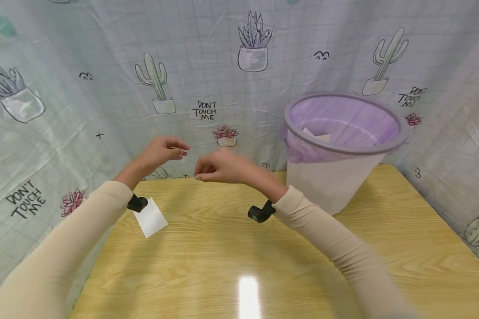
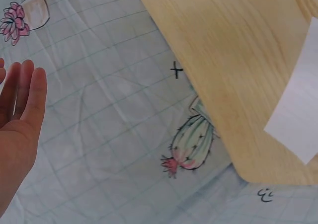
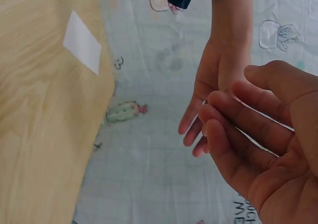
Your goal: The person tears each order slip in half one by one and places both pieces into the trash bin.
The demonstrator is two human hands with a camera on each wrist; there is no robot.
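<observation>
My left hand (image 1: 159, 153) is raised over the far left part of the table, fingers relaxed and holding nothing. In the left wrist view its fingers (image 2: 36, 96) look fairly straight. Just right of it in the head view hovers my right hand (image 1: 225, 167), slightly blurred. The right wrist view shows its fingers (image 3: 238, 110) loosely bent, with no object among them. A white sheet of paper (image 1: 153, 220) lies flat on the table, below and nearest to the left hand, partly covered by the left wrist camera in the head view.
A white bin (image 1: 319, 186) with a purple liner (image 1: 343, 117) stands on the table at the right, with pale paper pieces (image 1: 323, 138) inside. The wooden table (image 1: 207, 261) reaches back to a curtain (image 1: 207, 44) printed with cacti, which also hangs along both sides.
</observation>
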